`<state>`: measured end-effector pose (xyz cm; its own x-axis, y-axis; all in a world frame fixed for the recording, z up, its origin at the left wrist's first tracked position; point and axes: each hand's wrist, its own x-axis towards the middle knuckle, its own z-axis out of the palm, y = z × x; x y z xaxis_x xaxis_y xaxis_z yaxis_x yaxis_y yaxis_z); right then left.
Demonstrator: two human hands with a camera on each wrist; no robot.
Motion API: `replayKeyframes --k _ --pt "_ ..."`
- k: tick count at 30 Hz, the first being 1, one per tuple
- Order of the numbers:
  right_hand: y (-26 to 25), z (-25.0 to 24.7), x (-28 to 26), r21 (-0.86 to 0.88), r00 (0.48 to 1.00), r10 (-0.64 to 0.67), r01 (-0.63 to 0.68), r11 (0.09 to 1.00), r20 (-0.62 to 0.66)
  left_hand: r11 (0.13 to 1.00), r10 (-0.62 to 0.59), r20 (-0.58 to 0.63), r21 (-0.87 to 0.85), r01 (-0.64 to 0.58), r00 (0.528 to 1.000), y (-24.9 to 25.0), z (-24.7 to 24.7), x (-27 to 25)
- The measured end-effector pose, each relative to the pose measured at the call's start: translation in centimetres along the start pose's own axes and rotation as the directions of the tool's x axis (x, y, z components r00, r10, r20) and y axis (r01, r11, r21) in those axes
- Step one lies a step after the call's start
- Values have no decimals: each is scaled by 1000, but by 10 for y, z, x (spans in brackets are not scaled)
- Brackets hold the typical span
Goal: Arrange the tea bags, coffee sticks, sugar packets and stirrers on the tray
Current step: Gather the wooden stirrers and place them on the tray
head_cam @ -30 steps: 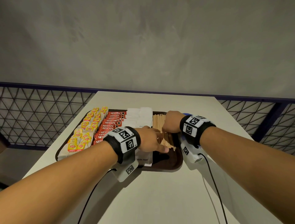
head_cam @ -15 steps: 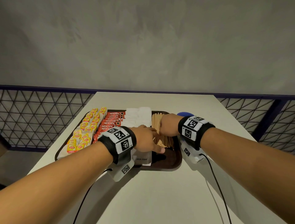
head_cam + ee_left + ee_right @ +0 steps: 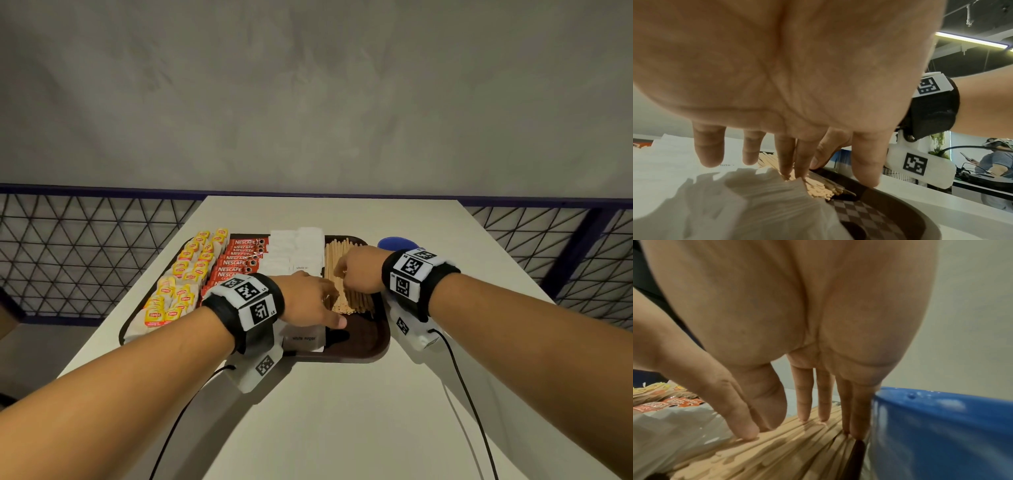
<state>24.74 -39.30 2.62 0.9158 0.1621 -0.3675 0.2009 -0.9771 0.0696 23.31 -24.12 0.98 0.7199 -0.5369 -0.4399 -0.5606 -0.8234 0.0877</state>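
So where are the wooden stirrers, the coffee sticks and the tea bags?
wooden stirrers (image 3: 342,255), head view, far end of the pile.
coffee sticks (image 3: 239,263), head view, middle of a red pack.
tea bags (image 3: 186,270), head view, yellow tag mid-row.

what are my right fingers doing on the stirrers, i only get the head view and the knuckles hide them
Observer: The right hand grips nothing. Its straight fingertips press down on the stirrers.
Operator: and the left
Observer: The left hand is open too. Two of its fingertips touch the stirrers' near ends, next to the sugar packets.
Operator: whats the blue thing by my right wrist
Observer: It is a blue container. Its wall stands close beside the right little finger; I cannot tell whether they touch.
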Motion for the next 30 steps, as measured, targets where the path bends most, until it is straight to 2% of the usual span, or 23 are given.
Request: replayKeyframes --k 2,5,9,11,12,14,15,17,19,25,30 --pt "1 1 0 -56 1000 19 -19 998 10 1000 4 18 -11 -4 1000 1 1 -1" --pt "2 -2 -7 -53 1000 27 -26 998 11 999 43 -24 -29 -44 999 3 0 -5" --pt "-2 -8 -21 -10 997 -11 10 1000 -79 997 73 -116 1 -73 991 11 -1 -18" --pt "-5 -7 -28 8 994 -15 16 1000 -104 996 79 -101 56 -73 992 18 1 -23" --pt "-6 -5 -32 53 997 -13 17 998 -77 993 82 -82 89 -74 993 21 2 -25" --pt "-13 -1 -42 45 997 -35 32 998 71 989 78 -56 127 -71 995 25 3 -26" --pt "-17 2 -47 -4 990 -38 39 999 133 989 76 -49 132 -69 996 26 3 -27" --pt "-24 7 -53 -134 985 -50 73 988 167 989 78 -37 130 -72 996 30 3 -25" --pt "-29 8 -57 -220 986 -72 105 970 151 989 72 -21 130 -69 997 33 3 -23" --pt "-22 10 -50 -121 998 -38 45 992 59 989 23 -38 150 -17 999 36 -1 -17" --pt "-21 12 -52 -93 997 -53 58 994 59 991 36 -45 132 -30 998 34 -2 -14"
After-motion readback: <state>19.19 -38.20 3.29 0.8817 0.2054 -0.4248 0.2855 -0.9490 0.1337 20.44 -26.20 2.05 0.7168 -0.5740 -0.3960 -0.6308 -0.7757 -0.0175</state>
